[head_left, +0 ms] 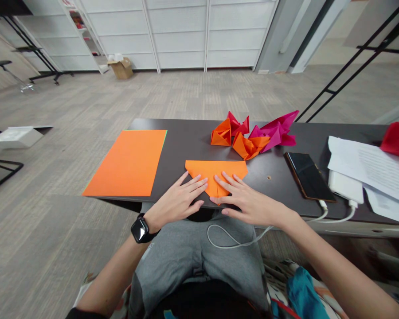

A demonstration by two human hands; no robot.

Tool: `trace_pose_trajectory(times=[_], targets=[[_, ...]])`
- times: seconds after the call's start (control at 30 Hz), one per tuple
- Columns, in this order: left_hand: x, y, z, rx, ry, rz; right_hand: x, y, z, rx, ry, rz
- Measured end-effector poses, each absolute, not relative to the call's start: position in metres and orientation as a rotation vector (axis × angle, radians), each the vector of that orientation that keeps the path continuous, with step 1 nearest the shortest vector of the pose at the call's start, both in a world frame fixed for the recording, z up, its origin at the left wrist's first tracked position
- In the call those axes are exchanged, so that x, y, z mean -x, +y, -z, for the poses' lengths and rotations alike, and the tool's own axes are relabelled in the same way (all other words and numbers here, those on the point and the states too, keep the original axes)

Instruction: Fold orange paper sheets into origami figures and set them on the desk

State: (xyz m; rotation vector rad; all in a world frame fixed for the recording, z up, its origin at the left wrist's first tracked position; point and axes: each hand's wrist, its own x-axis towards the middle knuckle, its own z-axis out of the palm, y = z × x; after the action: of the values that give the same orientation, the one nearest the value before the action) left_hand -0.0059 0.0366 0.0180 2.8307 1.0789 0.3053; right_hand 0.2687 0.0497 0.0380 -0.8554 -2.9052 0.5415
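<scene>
My left hand [179,199] and my right hand [249,199] lie flat on a folded orange paper [216,170], with fingers spread and pressing its lower point between them. That paper has a straight top edge and narrows to a point at the table's near edge. Left of my left hand lies a flat orange sheet [126,163] with a thin green edge showing. Beyond my hands stand crumpled folded orange paper pieces [249,146] and a folded magenta paper [275,134], all on the dark table [186,141]. A black smartwatch [141,228] sits on my left wrist.
To the right lie a black phone [308,176], a white power bank [346,187] with white cables [232,237] trailing over my lap, printed white sheets [379,170] and a red paper [398,141]. A cardboard box [120,68] stands on the far floor.
</scene>
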Motion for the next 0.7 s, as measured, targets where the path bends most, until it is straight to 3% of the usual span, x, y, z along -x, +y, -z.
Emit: trace_pose_trajectory(times=[0.5,0.7], targets=[[0.049,0.060,-0.023,-2.762,1.318,-0.223,-0.269,0.050,-0.038,0.900,-2.917,-0.589],[0.026,0.054,-0.033,-2.815,1.405,-0.354,-0.269,0.050,-0.036,0.883,-2.893,-0.563]])
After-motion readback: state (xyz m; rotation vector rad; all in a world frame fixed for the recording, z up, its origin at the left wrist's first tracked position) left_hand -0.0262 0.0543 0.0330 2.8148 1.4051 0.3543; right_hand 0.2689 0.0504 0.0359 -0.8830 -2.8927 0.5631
